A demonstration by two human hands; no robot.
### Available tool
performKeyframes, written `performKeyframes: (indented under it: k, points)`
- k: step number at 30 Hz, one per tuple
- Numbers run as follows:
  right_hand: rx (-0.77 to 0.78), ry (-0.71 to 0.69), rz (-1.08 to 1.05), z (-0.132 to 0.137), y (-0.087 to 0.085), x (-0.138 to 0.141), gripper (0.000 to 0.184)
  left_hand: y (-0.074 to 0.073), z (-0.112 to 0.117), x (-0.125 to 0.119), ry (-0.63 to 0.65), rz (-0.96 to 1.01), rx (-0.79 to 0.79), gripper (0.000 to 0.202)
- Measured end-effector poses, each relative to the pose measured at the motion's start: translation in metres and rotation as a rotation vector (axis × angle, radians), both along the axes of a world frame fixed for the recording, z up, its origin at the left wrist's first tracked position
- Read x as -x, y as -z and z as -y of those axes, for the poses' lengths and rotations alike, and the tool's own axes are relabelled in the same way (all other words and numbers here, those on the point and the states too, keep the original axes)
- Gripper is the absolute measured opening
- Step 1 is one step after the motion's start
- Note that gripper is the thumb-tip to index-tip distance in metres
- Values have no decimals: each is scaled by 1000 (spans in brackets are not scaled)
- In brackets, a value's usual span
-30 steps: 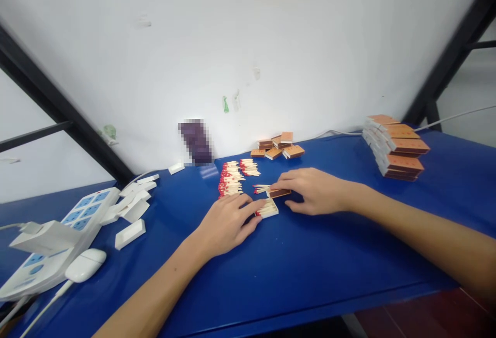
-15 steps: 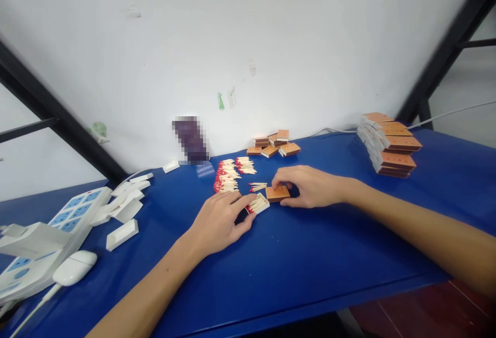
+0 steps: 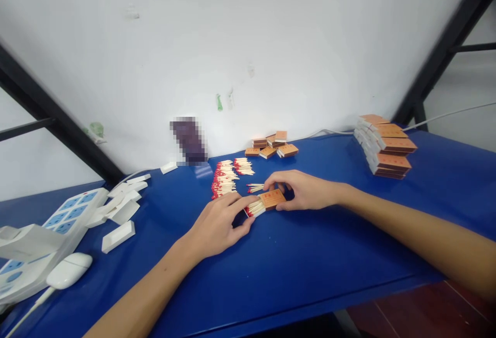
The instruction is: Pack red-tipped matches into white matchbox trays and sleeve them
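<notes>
left hand (image 3: 218, 224): gripping match tray (image 3: 259, 214) | right hand (image 3: 302, 190): gripping orange cover (image 3: 273, 199), partly over tray

The matchbox sleeve (image 3: 273, 200) is orange on top, with small red print, and lies flat on the blue table (image 3: 271, 260), slightly askew. The white tray (image 3: 259, 213) sits partly inside its left end; the exposed part holds pale matches (image 3: 254, 206), red heads pointing left.
</notes>
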State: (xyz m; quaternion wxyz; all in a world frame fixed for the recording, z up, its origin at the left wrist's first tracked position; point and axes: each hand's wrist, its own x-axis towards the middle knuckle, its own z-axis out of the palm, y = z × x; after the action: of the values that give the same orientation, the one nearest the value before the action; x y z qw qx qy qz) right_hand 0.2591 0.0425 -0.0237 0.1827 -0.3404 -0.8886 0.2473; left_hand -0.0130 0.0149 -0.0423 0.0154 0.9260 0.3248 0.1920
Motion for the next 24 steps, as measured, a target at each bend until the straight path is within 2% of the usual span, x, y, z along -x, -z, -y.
performKeyframes:
  k: [8,15,24]
  points:
    - [23,4,-4,1,-2,0,39,-2,0,-1,-10,-8,7,38]
    - [-22,-45,61,1,-4,-2,40,0,-1,2,34,-15,3,37]
    - [-84,-44,77,4,-5,-2,33,-3,0,1,18,-22,19,38]
